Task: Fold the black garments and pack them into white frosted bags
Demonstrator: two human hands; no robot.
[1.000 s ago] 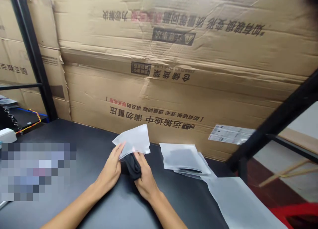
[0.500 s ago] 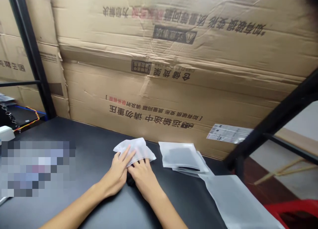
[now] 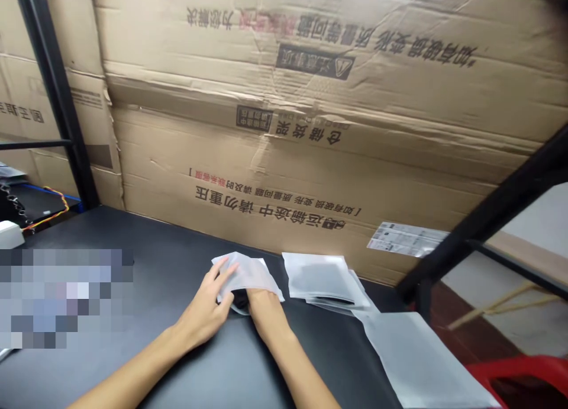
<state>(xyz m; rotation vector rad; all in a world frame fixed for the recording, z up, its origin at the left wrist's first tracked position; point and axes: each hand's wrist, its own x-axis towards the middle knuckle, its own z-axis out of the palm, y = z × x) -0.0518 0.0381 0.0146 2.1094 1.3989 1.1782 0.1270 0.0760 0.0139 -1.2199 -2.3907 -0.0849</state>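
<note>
A frosted white plastic bag (image 3: 251, 273) lies on the black tabletop, its mouth toward me. My left hand (image 3: 206, 299) holds the bag's left side, fingers over the top and thumb near the opening. The fingers of my right hand (image 3: 267, 311) reach inside the bag and are hidden by it. Dark, soft-looking material (image 3: 240, 300) shows in the mouth between my hands; its kind I cannot make out.
Several flat frosted bags (image 3: 317, 277) are stacked to the right, with a larger translucent sheet or bag (image 3: 421, 356) nearer me. A cardboard wall (image 3: 266, 160) closes off the back. Black frame bars (image 3: 60, 101) flank the table. A blurred patch (image 3: 62, 296) covers things at left.
My right hand has gone deeper into the bag. My left fingers have shifted on the bag's left side, the bag has moved slightly right, and its mouth now gapes around the dark material.
</note>
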